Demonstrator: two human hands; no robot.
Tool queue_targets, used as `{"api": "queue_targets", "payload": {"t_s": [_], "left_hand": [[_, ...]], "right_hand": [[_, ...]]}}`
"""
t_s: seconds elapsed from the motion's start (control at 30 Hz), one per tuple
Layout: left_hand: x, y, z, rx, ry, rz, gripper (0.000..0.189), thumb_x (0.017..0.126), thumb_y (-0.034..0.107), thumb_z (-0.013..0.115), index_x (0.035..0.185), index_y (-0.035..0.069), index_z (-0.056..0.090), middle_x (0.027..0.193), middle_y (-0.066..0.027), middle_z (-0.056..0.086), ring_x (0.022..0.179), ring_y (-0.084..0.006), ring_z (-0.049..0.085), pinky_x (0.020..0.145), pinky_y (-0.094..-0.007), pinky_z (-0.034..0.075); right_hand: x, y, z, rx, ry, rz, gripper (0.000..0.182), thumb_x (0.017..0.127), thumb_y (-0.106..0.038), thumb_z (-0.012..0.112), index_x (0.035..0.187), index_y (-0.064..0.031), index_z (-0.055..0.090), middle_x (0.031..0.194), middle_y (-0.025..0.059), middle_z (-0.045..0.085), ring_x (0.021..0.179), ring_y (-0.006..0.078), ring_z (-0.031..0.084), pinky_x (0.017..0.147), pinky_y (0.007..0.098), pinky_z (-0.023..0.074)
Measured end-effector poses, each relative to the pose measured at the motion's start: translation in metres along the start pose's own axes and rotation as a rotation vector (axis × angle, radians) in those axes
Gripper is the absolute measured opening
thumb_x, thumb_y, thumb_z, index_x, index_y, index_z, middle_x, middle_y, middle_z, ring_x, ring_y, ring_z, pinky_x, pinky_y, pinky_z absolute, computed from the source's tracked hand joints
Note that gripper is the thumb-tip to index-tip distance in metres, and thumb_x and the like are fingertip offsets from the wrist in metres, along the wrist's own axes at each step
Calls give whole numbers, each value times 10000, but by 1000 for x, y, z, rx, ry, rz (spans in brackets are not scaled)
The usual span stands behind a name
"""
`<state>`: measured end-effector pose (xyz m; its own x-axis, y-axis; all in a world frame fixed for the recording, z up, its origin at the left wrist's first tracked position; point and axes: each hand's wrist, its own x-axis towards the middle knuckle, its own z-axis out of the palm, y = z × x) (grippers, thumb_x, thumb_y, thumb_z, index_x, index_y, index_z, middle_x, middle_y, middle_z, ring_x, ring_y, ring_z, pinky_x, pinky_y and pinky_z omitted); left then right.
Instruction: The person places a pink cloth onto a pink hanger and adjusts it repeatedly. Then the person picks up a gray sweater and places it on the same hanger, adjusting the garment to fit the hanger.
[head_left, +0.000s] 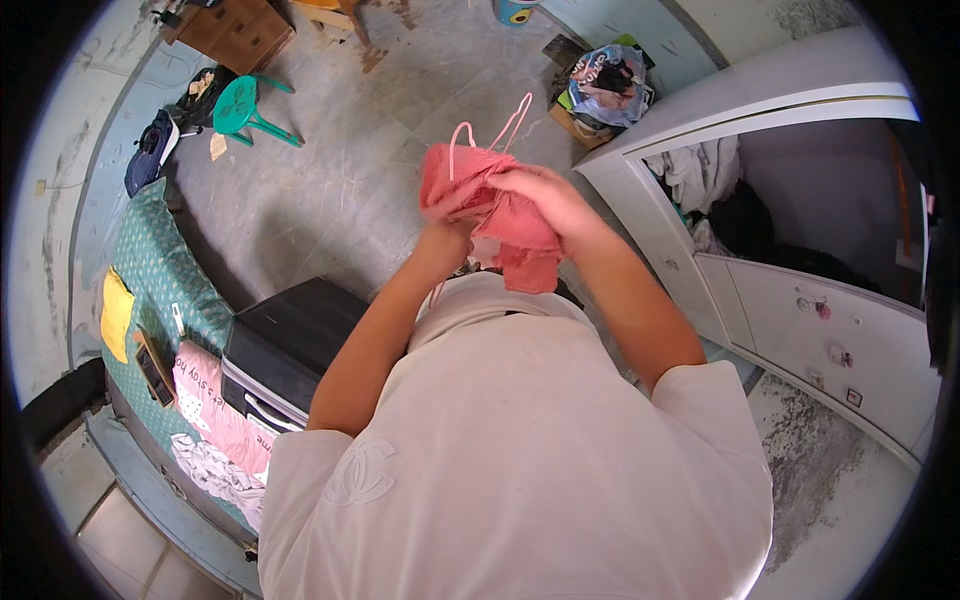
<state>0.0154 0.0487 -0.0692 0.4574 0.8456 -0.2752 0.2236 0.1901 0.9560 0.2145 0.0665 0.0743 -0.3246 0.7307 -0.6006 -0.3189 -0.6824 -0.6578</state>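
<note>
In front of my chest I hold a bunched reddish-pink cloth with a nap like towelling. My right hand grips its upper right side, fingers lying over the folds. From below and left my left hand holds the bundle, its fingers mostly hidden under the cloth. Thin pink hanger-like loops stick out above the cloth, and another thin pink piece shows near my left wrist. One end of the cloth hangs down on the right, over the front of my light shirt.
A black suitcase stands at left, beside a bed with a green patterned cover. Further off is a green stool. At right stands a white wardrobe with clothes inside. A filled plastic bag sits by the wardrobe's far end.
</note>
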Motion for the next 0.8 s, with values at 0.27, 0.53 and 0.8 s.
{"api": "queue_targets", "payload": {"t_s": [0.27,0.53,0.8], "left_hand": [[-3,2,3,282,-113,-28,267,979,183,569,1082,8,742,962,-171,769,942,-300,727,853,-440,541],[-4,29,-3,-300,-92,-194,296,1027,216,610,1282,76,664,1254,-87,691,1115,-221,662,957,-402,543],[0,44,-16,255,-2,-47,300,994,122,470,1156,-7,686,1075,-189,723,1009,-355,688,905,-452,550]], "right_hand": [[1,8,9,-154,-44,-378,386,991,-201,719,1306,5,635,1154,86,740,962,178,714,868,333,571],[-12,18,19,-892,-98,-650,336,956,-186,737,1256,-61,652,1076,112,703,957,254,694,861,333,544],[9,-3,2,-504,28,-383,252,976,-218,754,1090,-19,649,984,30,683,912,99,636,821,317,546]]}}
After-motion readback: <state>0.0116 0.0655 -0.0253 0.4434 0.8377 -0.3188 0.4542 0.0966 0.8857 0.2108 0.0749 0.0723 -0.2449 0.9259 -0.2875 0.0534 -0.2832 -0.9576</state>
